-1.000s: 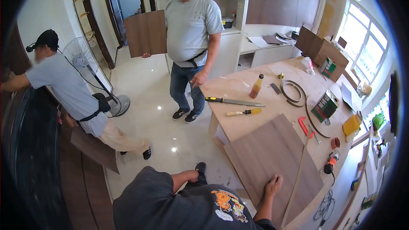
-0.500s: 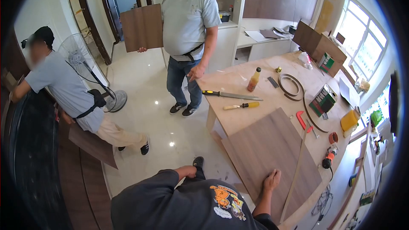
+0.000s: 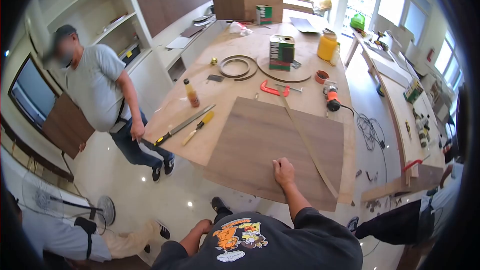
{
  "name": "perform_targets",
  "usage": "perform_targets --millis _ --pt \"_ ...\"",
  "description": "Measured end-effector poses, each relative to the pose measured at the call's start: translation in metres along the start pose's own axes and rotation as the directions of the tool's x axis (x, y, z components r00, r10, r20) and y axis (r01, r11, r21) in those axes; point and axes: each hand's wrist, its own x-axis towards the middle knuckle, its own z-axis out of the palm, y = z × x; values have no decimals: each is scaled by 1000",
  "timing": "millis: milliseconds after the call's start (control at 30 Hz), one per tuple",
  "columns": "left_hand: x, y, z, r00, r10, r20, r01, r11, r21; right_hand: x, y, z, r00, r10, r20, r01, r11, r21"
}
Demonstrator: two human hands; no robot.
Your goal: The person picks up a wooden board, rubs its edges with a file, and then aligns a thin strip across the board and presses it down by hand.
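A rectangular brown wood-grain panel (image 3: 255,140) lies on the workbench's near part. My right hand (image 3: 283,171) rests on it with the fingers curled in; nothing shows in them. My left hand (image 3: 204,226) is low beside my leg, its fingers hidden. A thin narrow strip (image 3: 305,147) lies slantwise across the panel's right side. Left of the panel are a yellow-handled chisel (image 3: 199,127) and a long file (image 3: 185,125) with a black and yellow handle. Beyond its far edge lies a red clamp (image 3: 272,89).
The pale workbench (image 3: 170,105) also bears a sauce-like bottle (image 3: 191,93), coiled edging (image 3: 240,66), a green can (image 3: 281,54), a yellow jug (image 3: 327,45) and an orange power tool (image 3: 332,97). A co-worker (image 3: 95,80) stands at left holding a panel. Cables (image 3: 370,130) trail on the floor.
The view has turned right, bringing the right-hand bench and another person into sight. My right hand stays on the panel, its fingers now curled. The standing co-worker's head is turned and lowered.
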Motion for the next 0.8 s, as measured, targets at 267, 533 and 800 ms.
perform_targets --millis 267,533,800 --pt "4 -3 -14 999 24 49 -29 995 95 -1 0 -1 989 -87 -120 93 995 44" --pt "12 1 -13 999 17 48 -19 999 47 0 3 -2 993 -71 -99 78 995 60" --pt "20 -9 -5 994 61 88 -62 998 8 1 5 1 989 -98 -114 103 994 37"
